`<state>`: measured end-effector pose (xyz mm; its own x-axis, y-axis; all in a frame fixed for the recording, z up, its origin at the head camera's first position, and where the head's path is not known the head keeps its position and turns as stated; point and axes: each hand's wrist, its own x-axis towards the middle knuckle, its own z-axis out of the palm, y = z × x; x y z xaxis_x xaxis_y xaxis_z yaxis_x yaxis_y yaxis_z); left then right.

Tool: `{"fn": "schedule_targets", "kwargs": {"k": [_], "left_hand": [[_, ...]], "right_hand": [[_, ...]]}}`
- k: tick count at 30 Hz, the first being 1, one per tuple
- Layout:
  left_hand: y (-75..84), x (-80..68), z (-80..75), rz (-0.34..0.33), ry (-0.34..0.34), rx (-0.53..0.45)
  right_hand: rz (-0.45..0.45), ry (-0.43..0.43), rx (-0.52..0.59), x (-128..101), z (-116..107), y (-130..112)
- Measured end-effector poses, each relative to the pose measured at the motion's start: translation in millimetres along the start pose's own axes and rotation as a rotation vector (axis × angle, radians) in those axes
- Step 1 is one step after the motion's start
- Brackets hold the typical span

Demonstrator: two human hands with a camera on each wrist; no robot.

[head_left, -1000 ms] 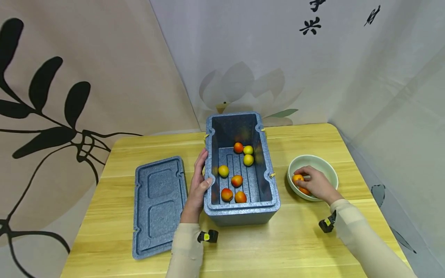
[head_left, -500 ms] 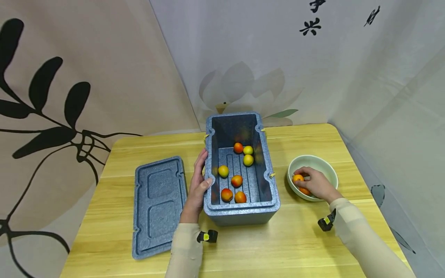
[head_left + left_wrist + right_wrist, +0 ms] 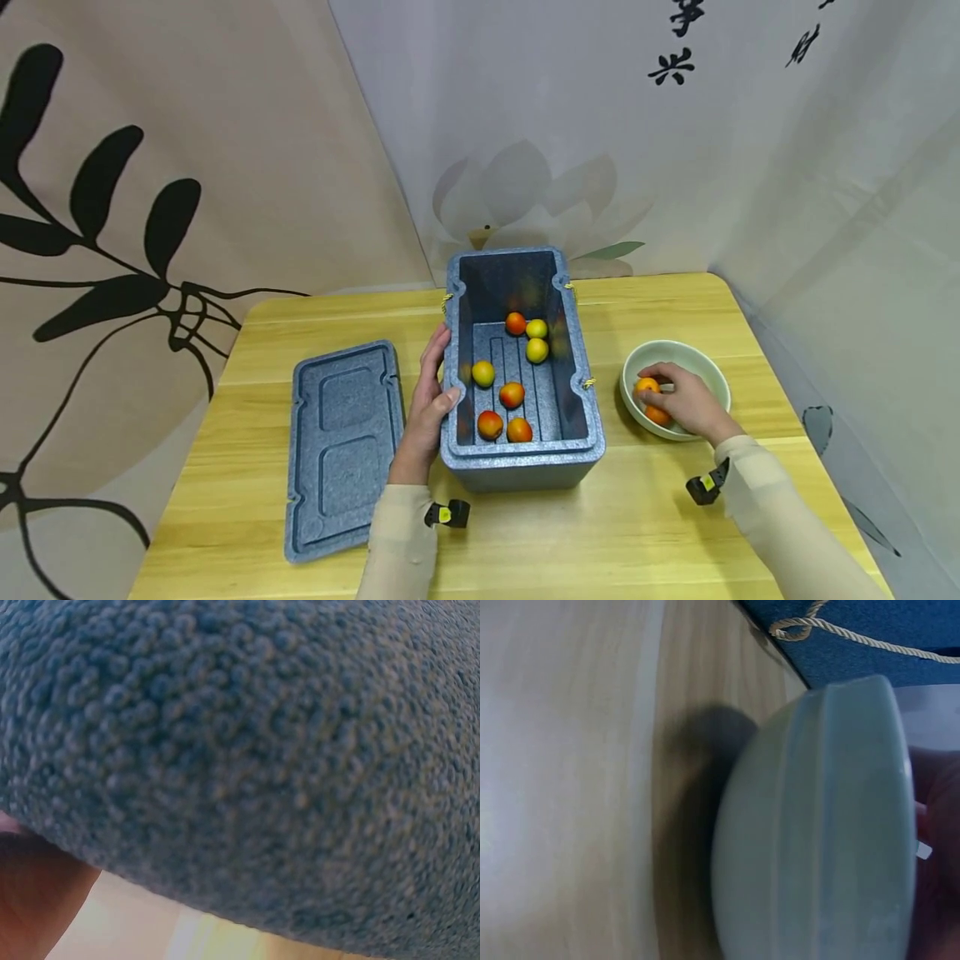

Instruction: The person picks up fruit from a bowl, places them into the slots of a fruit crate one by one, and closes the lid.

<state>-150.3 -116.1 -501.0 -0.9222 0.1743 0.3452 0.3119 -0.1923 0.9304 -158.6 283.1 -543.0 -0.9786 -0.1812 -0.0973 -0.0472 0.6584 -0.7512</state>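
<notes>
A deep blue-grey foam box (image 3: pixel 522 457) stands uncovered in the head view, with several small red-orange fruits (image 3: pixel 512 395) and yellow fruits (image 3: pixel 537 351) on its floor. My left hand (image 3: pixel 427 417) holds the box's left side, thumb on the rim, fingers along the outer wall. The speckled foam (image 3: pixel 240 750) fills most of the left wrist view. To the right, my right hand (image 3: pixel 688 402) reaches into a pale green bowl (image 3: pixel 693 357) and pinches a small orange fruit (image 3: pixel 647 386). Another orange fruit (image 3: pixel 657 416) lies below it, partly under the fingers.
The box's lid (image 3: pixel 347 454) lies flat on the wooden table (image 3: pixel 525 542), left of the left forearm. Yellow cord (image 3: pixel 588 383) shows at notches in the box rim. Printed cloth (image 3: pixel 562 125) hangs right behind the table.
The head view has tilted up slightly, so everything sits a little lower. Both hands stay where they were, and the fruits in the box have not moved.
</notes>
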Motion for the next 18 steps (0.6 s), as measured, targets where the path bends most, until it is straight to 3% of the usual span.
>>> {"fn": "schedule_targets", "kwargs": {"k": [18], "left_hand": [[1.1,-0.4,0.9,-0.033,0.01,-0.003]], "right_hand": [[-0.043,0.042,0.051,-2.7,-9.2,-3.7]]}}
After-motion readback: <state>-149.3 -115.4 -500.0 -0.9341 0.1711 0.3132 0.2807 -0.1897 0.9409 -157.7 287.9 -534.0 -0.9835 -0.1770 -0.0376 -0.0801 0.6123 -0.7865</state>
